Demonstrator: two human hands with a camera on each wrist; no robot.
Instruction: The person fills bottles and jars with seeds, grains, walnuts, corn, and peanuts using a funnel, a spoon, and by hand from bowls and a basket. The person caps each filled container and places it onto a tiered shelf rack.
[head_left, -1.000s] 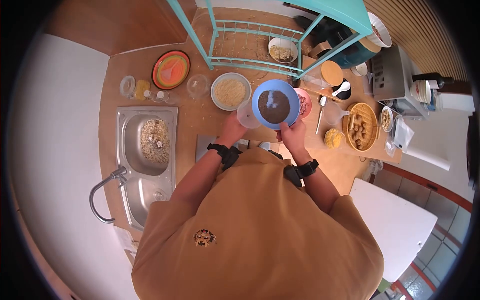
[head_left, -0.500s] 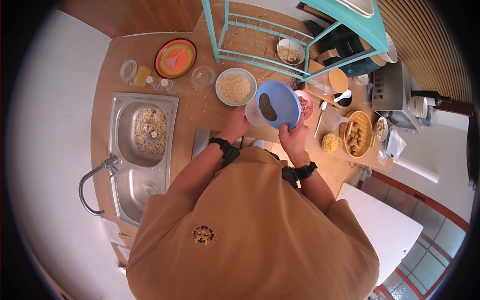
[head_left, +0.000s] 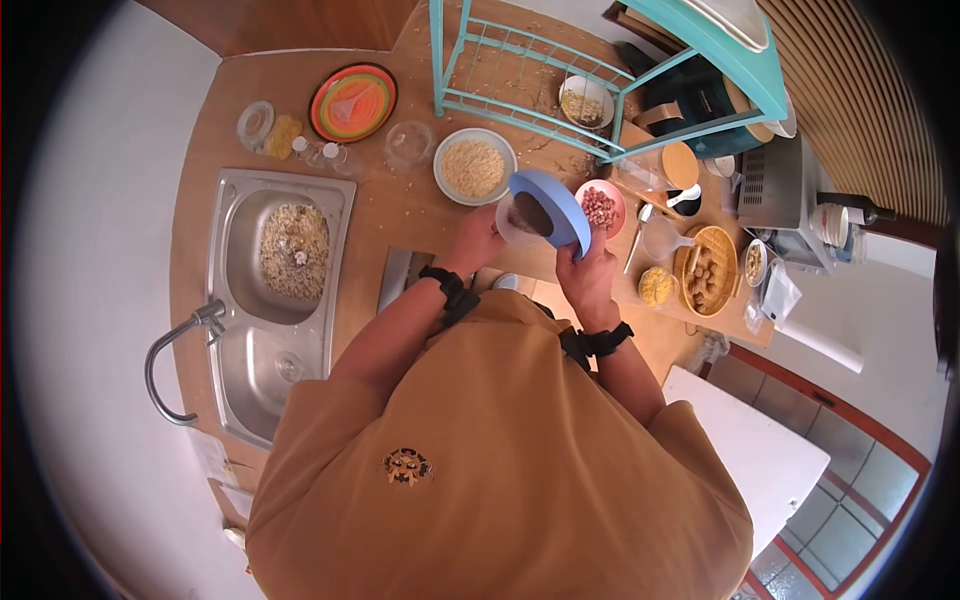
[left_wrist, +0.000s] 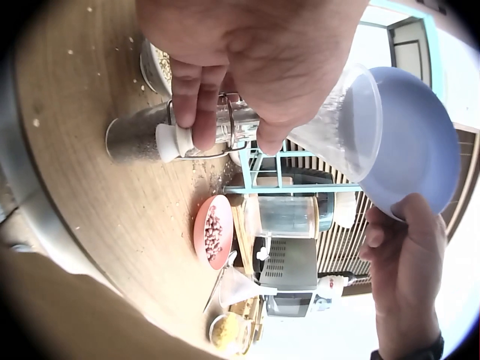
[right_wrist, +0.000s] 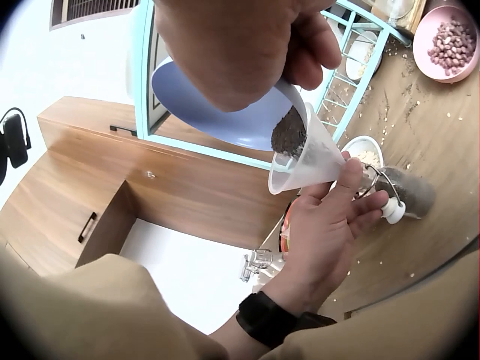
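The left hand (right_wrist: 326,232) pinches the neck of a glass bottle (right_wrist: 414,193), up by the thin end of a clear funnel (right_wrist: 319,159). The right hand (head_left: 588,272) pinches the rim of a blue bowl (left_wrist: 416,146), with the bowl tipped so its lip is over the funnel's wide mouth. Dark grains (right_wrist: 288,133) sit at the bowl's low edge, some inside the funnel. A white stopper (right_wrist: 393,211) hangs on wire at the bottle's side.

From the head, the bottle is hidden by the left hand and the funnel. In the left wrist view, the left hand covers the funnel's tip. The glass looks grey, so how full it is is hard to tell. The right hand is big and cut off at the top of the right wrist view.

The table (head_left: 400,225) is brown wood with little crumbs on it. A pink bowl (right_wrist: 428,30) of reddish nuts or beans is near. A steel sink (head_left: 262,365) on the left has pale bits in one side. A blue-green rack (head_left: 735,78) runs out of the head view at the top. A microwave (head_left: 785,205) is far right.
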